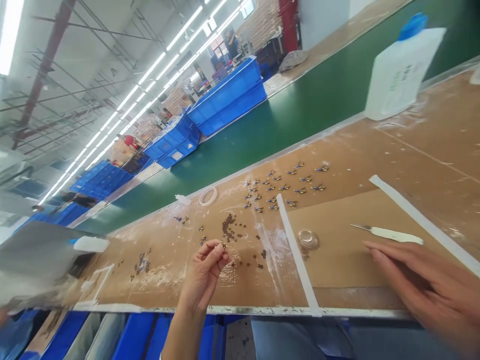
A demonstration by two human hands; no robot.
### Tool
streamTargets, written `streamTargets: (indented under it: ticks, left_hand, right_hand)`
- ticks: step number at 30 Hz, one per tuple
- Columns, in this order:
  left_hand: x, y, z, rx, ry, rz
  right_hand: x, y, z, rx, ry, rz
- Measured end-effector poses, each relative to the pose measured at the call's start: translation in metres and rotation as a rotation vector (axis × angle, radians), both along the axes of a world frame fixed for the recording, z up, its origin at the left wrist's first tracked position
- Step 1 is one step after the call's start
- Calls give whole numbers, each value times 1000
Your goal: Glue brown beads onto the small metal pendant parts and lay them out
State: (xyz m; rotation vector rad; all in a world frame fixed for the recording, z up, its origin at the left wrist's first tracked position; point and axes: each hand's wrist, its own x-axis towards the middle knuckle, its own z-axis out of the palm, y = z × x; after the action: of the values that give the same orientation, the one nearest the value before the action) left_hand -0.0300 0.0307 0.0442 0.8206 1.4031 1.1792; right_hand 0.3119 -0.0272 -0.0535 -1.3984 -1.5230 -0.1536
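My left hand is raised over the brown work surface. Its thumb and fingertips pinch a small metal piece, mostly covered by the fingers. Just past it lie several small dark round pieces, some loosely heaped. On the right, my right hand hovers with fingers stretched out and nothing visible in them. Close to its fingertips rests a thin pointed tool with a white handle. A small clear round dish sits to the left of that tool. Farther back, several small gold-and-blue metal parts are spread in rows.
A white bottle with a blue cap stands at the back right. Behind the bench runs a green conveyor belt, with blue crates beyond it. A tape roll and more small parts lie leftward. White tape strips mark the surface.
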Motion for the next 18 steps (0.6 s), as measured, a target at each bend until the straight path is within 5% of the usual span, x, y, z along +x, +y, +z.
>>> streamTargets:
  ticks: [6,18]
  left_hand:
    - [53,0,-3,-25,-27,-117]
    - [101,7,-11,60,282,-209]
  right_hand:
    - [-1,3,11,88,23,40]
    - [0,5,8,34,132,93]
